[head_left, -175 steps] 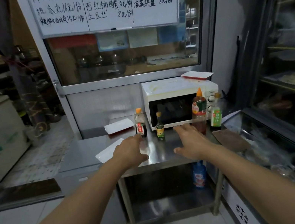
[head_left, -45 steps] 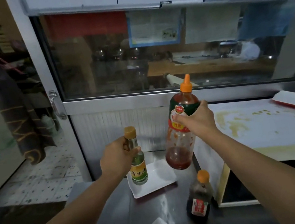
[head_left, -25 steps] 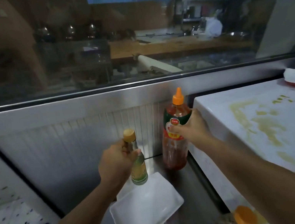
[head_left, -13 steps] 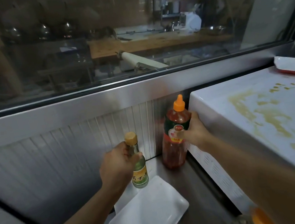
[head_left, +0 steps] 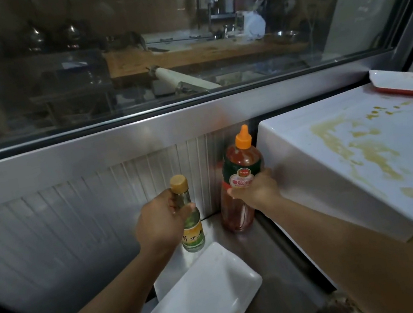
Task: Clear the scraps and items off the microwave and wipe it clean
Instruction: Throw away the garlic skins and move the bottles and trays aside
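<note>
Bottles in both hands beside the stained microwave

My left hand [head_left: 160, 222] is curled round the small bottle [head_left: 189, 220], fingers and thumb wrapped about its clear neck under the tan cap. It is upright, its yellow-green label facing me. Whether its base touches the steel counter [head_left: 268, 252] I cannot tell; it sits just past the far edge of the white tray [head_left: 205, 301].

My right hand [head_left: 256, 190] grips the sauce bottle [head_left: 241, 191] at its label, thumb on the near side, fingers hidden behind it. This big bottle has an orange nozzle cap, a dark green shoulder band and red sauce inside. It stands upright on the counter in the far corner, just beside the ribbed metal wall [head_left: 73, 214] and close against the left side of the microwave [head_left: 312, 174].

The microwave fills the right of the scene. Its white top carries yellowish dried stains across the middle and toward the far right. A second tray [head_left: 406, 86], white with a red underside, lies on the far right corner of that top.

Near the bottom edge, right of the white tray, something dark shows that I cannot make out.
</note>
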Demonstrator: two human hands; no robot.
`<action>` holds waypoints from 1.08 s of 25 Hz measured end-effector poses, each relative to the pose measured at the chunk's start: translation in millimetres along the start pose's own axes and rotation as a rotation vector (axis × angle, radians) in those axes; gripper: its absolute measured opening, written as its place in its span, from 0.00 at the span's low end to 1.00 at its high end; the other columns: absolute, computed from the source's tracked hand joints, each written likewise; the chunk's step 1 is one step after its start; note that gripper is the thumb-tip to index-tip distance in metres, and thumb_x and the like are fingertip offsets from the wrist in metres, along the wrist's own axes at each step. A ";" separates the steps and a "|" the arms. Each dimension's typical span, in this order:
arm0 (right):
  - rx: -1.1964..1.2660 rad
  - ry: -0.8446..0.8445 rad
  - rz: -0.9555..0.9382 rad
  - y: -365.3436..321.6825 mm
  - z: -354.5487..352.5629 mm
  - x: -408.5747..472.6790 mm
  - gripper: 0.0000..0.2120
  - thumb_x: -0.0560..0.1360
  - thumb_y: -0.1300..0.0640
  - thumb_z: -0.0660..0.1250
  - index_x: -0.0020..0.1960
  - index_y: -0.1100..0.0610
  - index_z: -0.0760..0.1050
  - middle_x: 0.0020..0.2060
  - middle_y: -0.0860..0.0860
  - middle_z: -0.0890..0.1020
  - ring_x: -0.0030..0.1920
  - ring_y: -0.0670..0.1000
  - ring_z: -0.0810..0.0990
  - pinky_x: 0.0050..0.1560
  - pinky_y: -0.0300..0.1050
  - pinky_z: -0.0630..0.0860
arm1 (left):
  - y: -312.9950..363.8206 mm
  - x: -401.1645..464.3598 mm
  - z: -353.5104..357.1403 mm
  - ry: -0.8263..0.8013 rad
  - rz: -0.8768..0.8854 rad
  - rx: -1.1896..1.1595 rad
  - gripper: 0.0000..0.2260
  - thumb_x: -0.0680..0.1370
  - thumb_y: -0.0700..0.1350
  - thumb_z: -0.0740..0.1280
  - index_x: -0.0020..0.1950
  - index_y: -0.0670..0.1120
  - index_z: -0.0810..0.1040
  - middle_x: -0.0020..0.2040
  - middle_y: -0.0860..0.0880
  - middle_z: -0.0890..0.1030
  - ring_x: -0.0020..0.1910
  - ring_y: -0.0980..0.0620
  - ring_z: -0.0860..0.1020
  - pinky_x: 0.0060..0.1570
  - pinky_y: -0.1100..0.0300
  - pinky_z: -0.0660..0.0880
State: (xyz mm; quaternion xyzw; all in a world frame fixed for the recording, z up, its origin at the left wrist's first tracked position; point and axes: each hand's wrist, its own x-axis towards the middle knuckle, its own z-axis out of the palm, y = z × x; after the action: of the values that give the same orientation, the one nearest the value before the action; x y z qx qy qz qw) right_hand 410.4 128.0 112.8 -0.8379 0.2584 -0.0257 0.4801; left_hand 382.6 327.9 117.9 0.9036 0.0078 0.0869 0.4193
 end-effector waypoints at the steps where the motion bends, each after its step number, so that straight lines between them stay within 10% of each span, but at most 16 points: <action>1: -0.004 0.031 0.003 1.8 4.6 1.2 0.40 0.65 0.54 0.78 0.68 0.60 0.58 0.62 0.56 0.75 0.60 0.57 0.76 0.59 0.51 0.76 | -2.1 2.5 1.8 0.002 0.003 0.000 0.06 0.72 0.51 0.71 0.41 0.53 0.74 0.40 0.52 0.80 0.42 0.48 0.79 0.45 0.50 0.77; 27: -0.345 -0.202 -0.180 9.5 -41.6 -20.0 0.28 0.72 0.57 0.70 0.67 0.59 0.63 0.62 0.56 0.75 0.61 0.57 0.75 0.57 0.47 0.75 | 11.2 42.5 71.0 -0.051 0.058 0.109 0.08 0.72 0.51 0.72 0.40 0.52 0.74 0.38 0.50 0.79 0.40 0.48 0.77 0.39 0.58 0.70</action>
State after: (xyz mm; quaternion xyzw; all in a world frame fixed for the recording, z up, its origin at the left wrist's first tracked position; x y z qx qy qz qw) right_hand 377.1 100.4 131.5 -0.9256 0.1336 0.0602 0.3489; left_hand 435.5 270.7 87.8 0.9268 -0.0241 0.0756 0.3671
